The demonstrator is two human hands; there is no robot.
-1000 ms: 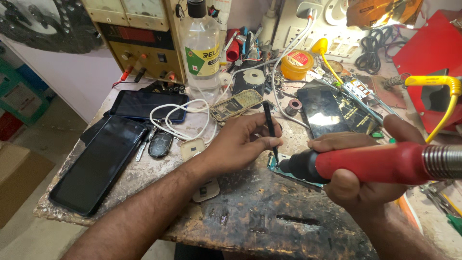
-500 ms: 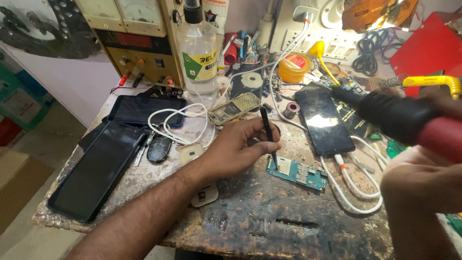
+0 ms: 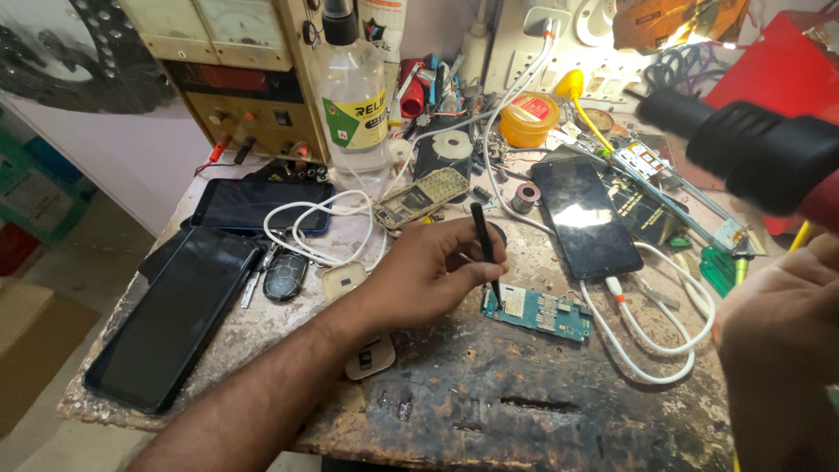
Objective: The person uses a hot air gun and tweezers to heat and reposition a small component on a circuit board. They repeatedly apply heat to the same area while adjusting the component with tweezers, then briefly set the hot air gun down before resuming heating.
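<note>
So my left hand is pinching the black tweezers, tips planted on the left end of the little green circuit board, which sits center frame with its long axis running left-to-right, slightly downhill. Left hand's clearly nearer. My right hand is gripping the hot air gun, now swung out to the upper right, way off the board compared to half a second ago.

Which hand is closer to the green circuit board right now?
Left. The left hand holds black tweezers with their tips on the circuit board. The right hand is off to the board's right, by the heat gun.
</note>
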